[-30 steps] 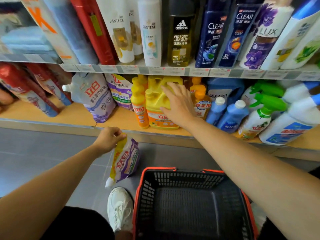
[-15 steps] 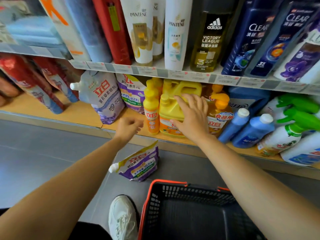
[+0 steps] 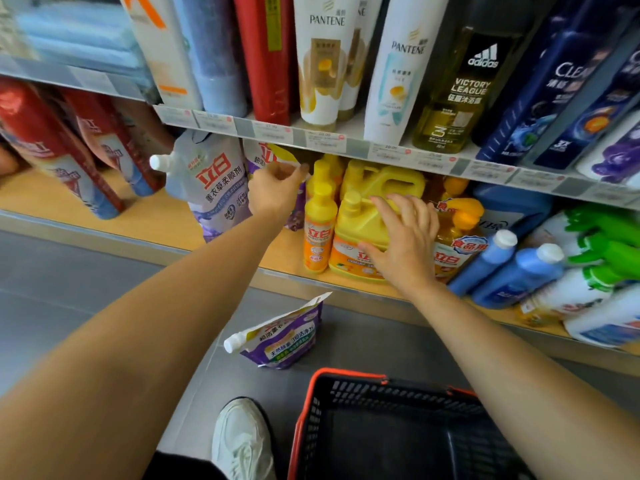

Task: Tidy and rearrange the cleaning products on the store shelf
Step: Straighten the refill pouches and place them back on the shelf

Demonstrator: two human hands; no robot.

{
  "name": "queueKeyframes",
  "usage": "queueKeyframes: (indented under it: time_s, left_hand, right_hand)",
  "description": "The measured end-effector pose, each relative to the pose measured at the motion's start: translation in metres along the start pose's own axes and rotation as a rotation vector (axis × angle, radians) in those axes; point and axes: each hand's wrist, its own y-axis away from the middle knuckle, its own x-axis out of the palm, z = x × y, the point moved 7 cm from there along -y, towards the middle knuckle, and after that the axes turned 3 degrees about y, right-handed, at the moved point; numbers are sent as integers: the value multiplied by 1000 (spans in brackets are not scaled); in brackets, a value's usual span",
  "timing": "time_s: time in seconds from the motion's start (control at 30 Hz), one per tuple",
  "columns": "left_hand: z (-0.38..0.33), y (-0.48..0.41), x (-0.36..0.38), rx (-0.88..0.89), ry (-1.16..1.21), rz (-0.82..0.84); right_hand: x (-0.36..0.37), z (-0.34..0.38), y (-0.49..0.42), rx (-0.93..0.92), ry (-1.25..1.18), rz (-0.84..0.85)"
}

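Observation:
My right hand (image 3: 401, 240) lies with spread, nearly straight fingers on the front yellow detergent jug (image 3: 356, 230) on the lower shelf. My left hand (image 3: 275, 190) is raised to the shelf with loosely curled fingers, just in front of a purple-and-yellow refill pouch (image 3: 263, 154); it holds nothing I can see. A small orange dish-soap bottle (image 3: 318, 233) stands between the two hands. Another purple refill pouch (image 3: 287, 337) lies on the floor below the shelf edge, its white cap pointing left. A large lavender pouch (image 3: 211, 185) stands left of my left hand.
A black basket with an orange rim (image 3: 332, 379) sits on the floor under my right arm, beside my white shoe (image 3: 242, 441). Blue bottles (image 3: 512, 268) and green-trigger sprays (image 3: 602, 251) crowd the shelf's right. Red pouches (image 3: 52, 147) lean at left. Shampoo bottles (image 3: 325, 57) fill the upper shelf.
My left hand let go of the small purple pouch, which now lies on the floor, and rose to the shelf. My right hand stayed on the yellow jug.

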Motion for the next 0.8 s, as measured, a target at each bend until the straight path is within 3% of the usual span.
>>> queueKeyframes:
  time_s: [0.17, 0.37, 0.57, 0.7, 0.8]
  left_hand:
    - [3, 10, -9, 101, -118, -86]
    - [-2, 11, -40, 143, -190, -94]
    - [-12, 18, -90, 229, -437, -42]
    - [-30, 36, -107, 267, -493, 3]
    - [-49, 50, -123, 302, -492, -7]
  right_hand:
    - [2, -1, 0, -5, 5, 4]
    - [2, -1, -1, -15, -6, 16]
    - [1, -1, -3, -26, -11, 65]
    - [-2, -3, -5, -34, -64, 156]
    - [-2, -8, -11, -5, -136, 325]
